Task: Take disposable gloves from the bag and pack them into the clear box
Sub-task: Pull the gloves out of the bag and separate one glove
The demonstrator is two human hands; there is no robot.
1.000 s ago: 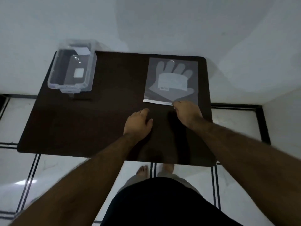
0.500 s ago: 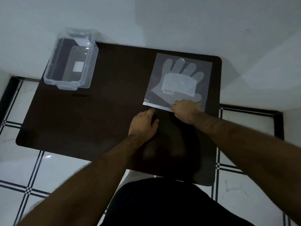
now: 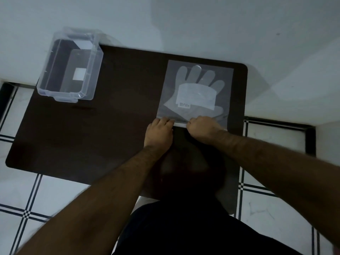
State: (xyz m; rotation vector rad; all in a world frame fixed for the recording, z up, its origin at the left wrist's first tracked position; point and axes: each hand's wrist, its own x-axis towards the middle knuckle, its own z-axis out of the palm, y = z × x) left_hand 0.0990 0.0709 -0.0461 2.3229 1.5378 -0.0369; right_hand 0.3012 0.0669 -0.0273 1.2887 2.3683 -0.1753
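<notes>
- Gripping the near edge of the glove bag [image 3: 196,92], both hands are curled at its sealing strip: the left hand [image 3: 159,132] has its fingertips on the left part of that edge, the right hand [image 3: 202,128] is clenched over the middle of it. Whether either has a real pinch on the film or merely presses it to the table cannot be told from here.
- The bag lies flat on the right of the dark table [image 3: 117,126], its far edge near the table's back rim. The disposable gloves [image 3: 199,83] show through the film, stacked under a white label, none out yet.
- The clear box [image 3: 69,65] stands open at the far left corner, well apart from the bag, partly overhanging the table's back edge, with nothing in it but a sticker.
- Risk, as I judge it: the film is thin and slick, so pulling the mouth apart with an uneven grip could tear it sideways or let it slip from the fingers.
- Should the mouth open suddenly, the light bag could slide towards the near rim and spill gloves.
- The gloves will likely cling together; drawing one may drag out the whole stack.
- Carrying them across to the box risks nudging it, and, perched as it is, it could tip off the back.
</notes>
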